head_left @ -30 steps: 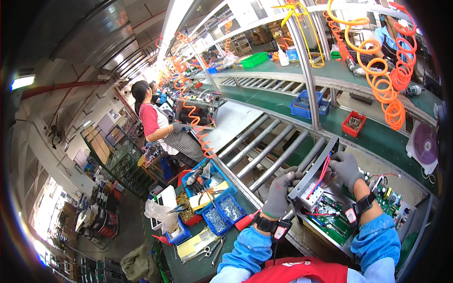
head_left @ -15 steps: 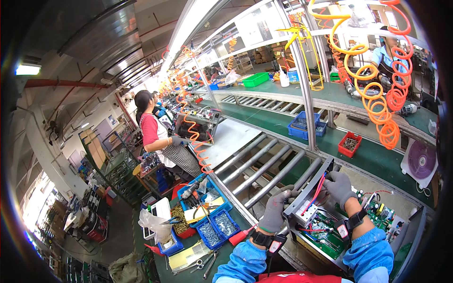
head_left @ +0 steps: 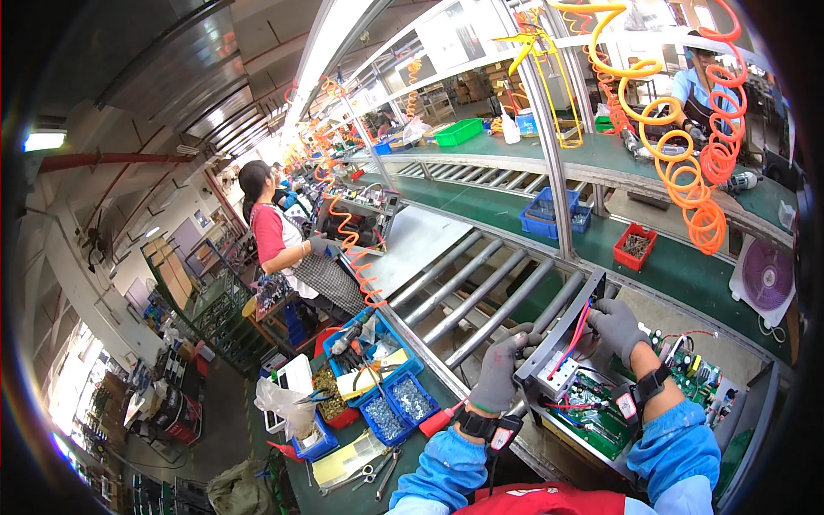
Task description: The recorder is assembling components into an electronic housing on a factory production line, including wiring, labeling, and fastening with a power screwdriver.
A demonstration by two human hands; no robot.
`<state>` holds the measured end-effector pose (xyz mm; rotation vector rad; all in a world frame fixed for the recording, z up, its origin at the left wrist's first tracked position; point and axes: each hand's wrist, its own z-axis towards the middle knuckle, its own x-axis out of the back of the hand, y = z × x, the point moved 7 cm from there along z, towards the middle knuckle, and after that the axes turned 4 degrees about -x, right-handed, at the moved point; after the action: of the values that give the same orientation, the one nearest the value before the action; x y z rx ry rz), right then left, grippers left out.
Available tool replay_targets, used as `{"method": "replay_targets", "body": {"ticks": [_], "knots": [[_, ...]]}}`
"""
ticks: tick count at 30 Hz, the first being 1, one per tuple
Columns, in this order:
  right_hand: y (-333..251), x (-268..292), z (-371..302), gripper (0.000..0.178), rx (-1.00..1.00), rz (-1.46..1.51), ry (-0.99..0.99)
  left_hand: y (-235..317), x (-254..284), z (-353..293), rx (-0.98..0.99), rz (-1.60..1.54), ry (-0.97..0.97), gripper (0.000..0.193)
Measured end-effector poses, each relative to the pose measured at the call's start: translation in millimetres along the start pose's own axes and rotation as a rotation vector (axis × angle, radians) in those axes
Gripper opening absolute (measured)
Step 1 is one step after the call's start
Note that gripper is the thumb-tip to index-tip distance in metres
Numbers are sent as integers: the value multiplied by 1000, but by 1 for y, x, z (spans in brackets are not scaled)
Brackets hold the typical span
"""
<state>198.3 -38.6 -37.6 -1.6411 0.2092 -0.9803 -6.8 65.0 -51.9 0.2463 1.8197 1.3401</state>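
In front of me sits an open metal chassis (head_left: 755,412) with green circuit boards (head_left: 592,414) inside. A dark upright panel (head_left: 562,324) forms its left side, and red and blue wires (head_left: 577,333) run down from it to a white block (head_left: 562,375). My left hand (head_left: 498,371), in a grey glove, is closed on the outer side of this panel; its fingertips are partly hidden. On the inner side, my gloved right hand (head_left: 620,329) has its fingers bent together against the panel beside the wires. Whatever those fingers pinch is too small to make out.
Metal rollers (head_left: 489,296) lead away from the chassis. On the left bench are blue bins of screws (head_left: 412,400), a tool tray (head_left: 378,356) and wrenches (head_left: 386,475). Coiled orange air hoses (head_left: 687,189) hang at the right. A co-worker (head_left: 279,227) stands farther along the line.
My view has shifted slightly. Both hands stay at the panel, with the right hand's fingers a little lower along its inner side. The chassis looks unmoved on the line.
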Motion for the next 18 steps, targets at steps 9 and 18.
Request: {"method": "replay_targets", "body": {"ticks": [9, 18], "knots": [[-9, 6, -2, 22, -3, -77, 84, -4, 3, 5, -11, -21, -5, 37], [3, -2, 6, 34, 64, -125, 62, -6, 6, 4, 3, -100, 45, 31]]}}
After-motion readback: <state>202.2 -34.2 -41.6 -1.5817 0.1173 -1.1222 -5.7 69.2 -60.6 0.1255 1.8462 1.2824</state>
